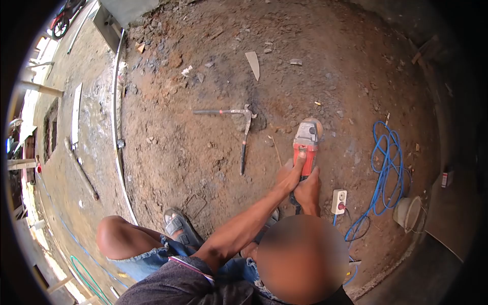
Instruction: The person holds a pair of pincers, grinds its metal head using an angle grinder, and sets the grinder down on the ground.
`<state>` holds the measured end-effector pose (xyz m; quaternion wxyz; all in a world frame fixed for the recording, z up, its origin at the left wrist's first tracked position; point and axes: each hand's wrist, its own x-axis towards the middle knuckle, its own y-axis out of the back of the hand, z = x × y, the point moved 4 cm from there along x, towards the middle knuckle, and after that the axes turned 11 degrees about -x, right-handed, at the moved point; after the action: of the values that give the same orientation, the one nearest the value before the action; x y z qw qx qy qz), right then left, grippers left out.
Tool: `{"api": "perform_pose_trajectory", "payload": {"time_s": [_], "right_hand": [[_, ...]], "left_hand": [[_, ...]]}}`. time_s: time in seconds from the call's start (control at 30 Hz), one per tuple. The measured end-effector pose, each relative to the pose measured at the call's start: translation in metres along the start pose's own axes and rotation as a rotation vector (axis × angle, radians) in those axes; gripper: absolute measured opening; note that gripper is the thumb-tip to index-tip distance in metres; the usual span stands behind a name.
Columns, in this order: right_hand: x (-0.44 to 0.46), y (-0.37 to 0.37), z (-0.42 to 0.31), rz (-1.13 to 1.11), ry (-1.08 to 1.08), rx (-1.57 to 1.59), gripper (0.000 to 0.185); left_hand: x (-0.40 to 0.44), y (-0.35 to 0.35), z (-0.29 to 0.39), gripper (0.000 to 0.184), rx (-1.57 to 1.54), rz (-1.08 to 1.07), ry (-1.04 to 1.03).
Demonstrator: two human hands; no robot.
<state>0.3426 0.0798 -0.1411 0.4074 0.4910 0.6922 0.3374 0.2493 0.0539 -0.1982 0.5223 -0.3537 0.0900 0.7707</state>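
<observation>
A red and grey angle grinder (306, 138) points away from me, its round disc at the far right side of its head. My left hand (288, 176) is closed on the grinder's body, the thumb lying along the red casing. Close beside it, my right hand (307, 190) wraps the rear of the same tool; some of its fingers are hidden. A dark cord runs back below the hands. Left of the grinder, a pair of pincers (247, 116) lies on the dirt with its long black handles spread apart.
Right of me are a white socket block (339, 201) with a plug in it, a coiled blue cable (382, 170) and a pale bucket (407, 213). A pointed tile offcut (252, 65) lies ahead. A long metal strip (116, 122) crosses the ground at left. A blurred patch covers the lower middle.
</observation>
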Motion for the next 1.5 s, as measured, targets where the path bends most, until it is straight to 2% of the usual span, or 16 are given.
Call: {"api": "perform_pose_trajectory", "payload": {"time_s": [0.1,0.2,0.5,0.6,0.7,0.8,0.9,1.0,1.1,1.17,1.27,1.37,1.43,1.5], "right_hand": [[-0.002,0.006,-0.009,-0.001,-0.023,0.058,0.060],[0.001,0.011,-0.014,-0.009,-0.030,0.014,0.060],[-0.001,0.007,-0.013,-0.047,0.000,-0.003,0.060],[0.002,0.006,-0.005,-0.050,-0.006,-0.048,0.060],[0.000,0.004,-0.004,-0.058,0.002,-0.060,0.062],[-0.002,0.006,-0.003,-0.066,-0.007,-0.030,0.064],[-0.004,0.005,-0.004,-0.033,0.004,0.024,0.066],[-0.003,0.011,-0.010,-0.018,0.001,0.079,0.067],[-0.003,0.018,-0.013,-0.036,0.026,0.094,0.067],[-0.004,0.022,-0.016,-0.062,0.033,0.106,0.071],[0.002,0.015,0.015,-0.144,0.275,0.439,0.075],[0.004,0.015,0.018,-0.434,0.119,0.954,0.084],[-0.006,0.018,0.006,-0.648,-0.011,1.059,0.087],[-0.011,0.020,-0.006,-0.700,-0.039,1.082,0.089]], "left_hand": [[0.011,-0.013,-0.006,0.077,-0.423,-0.119,-0.205],[0.011,-0.016,-0.011,0.078,-0.511,-0.126,-0.108],[-0.005,0.003,0.012,0.090,-0.035,0.104,-0.030],[0.009,-0.005,-0.005,0.091,-0.178,0.060,-0.074],[0.017,-0.011,-0.016,0.086,-0.350,-0.116,-0.082],[0.007,-0.014,-0.018,0.078,-0.613,-0.191,-0.070],[-0.022,-0.008,0.018,0.068,-0.679,-0.277,-0.062],[-0.010,-0.009,0.010,0.061,-0.619,-0.336,-0.187],[-0.015,-0.004,0.018,0.059,-0.546,-0.402,-0.143],[-0.015,0.001,0.022,0.060,-0.505,-0.453,-0.194],[-0.018,0.008,0.025,0.064,-0.536,-0.554,-0.193],[-0.021,0.013,0.028,0.068,-0.551,-0.618,-0.182],[-0.023,0.017,0.028,0.070,-0.534,-0.661,-0.148],[-0.022,0.021,0.029,0.072,-0.506,-0.726,-0.079]]}}
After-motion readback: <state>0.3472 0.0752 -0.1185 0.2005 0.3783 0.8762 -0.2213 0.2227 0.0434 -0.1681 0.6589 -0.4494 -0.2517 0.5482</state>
